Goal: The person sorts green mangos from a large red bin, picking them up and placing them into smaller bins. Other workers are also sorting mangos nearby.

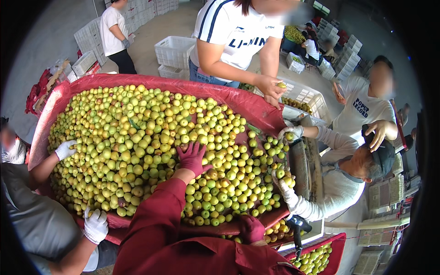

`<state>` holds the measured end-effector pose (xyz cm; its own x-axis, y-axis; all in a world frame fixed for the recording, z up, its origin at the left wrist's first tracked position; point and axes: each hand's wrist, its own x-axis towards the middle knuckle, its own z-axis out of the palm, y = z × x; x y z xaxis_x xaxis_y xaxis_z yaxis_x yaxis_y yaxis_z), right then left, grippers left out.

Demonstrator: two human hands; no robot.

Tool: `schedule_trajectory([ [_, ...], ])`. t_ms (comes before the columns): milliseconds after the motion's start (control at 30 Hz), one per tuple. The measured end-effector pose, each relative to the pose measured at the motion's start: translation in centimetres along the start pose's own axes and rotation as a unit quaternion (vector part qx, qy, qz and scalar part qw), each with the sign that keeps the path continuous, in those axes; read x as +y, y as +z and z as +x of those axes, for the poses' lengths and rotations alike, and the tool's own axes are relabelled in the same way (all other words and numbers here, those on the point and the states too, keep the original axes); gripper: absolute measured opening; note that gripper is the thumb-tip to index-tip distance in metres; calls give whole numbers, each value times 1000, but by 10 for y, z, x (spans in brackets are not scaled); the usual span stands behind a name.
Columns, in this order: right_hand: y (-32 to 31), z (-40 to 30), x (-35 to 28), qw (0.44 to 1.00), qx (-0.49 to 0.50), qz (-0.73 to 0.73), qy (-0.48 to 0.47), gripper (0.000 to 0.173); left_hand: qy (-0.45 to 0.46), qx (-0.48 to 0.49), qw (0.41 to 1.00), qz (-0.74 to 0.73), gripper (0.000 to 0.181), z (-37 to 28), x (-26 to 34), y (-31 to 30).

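A heap of small yellow-green fruits (137,137), apparently jujubes with some brown blushes, fills a wide bin lined with red sheeting (154,82). My left hand (194,160), in a maroon glove, lies palm down on the middle of the heap, fingers spread, touching the fruit and gripping none. Beside the near edge of the bin, my right hand (252,228), also gloved in maroon, has its fingers curled. Whether it holds a fruit or the lining is hidden. More fruits (278,230) lie just right of it, below the rim.
Co-workers' white-gloved hands reach in at left (92,225) and right (287,192), the right ones holding fruits. Across the bin a person's bare hand (270,89) holds a fruit. A roller (299,170) borders the right end. A red crate (338,244) of fruits stands lower right.
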<state>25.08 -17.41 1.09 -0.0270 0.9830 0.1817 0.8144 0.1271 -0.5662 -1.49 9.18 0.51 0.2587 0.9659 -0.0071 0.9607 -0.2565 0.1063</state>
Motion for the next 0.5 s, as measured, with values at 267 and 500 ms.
schedule_trajectory([
  [267,-2,3,-4,999,-9,-30,-19,22,86,160,983,22,16,123,3,34],
  [500,6,-4,6,999,-2,-25,-35,24,-101,-155,973,137,27,194,50,47],
])
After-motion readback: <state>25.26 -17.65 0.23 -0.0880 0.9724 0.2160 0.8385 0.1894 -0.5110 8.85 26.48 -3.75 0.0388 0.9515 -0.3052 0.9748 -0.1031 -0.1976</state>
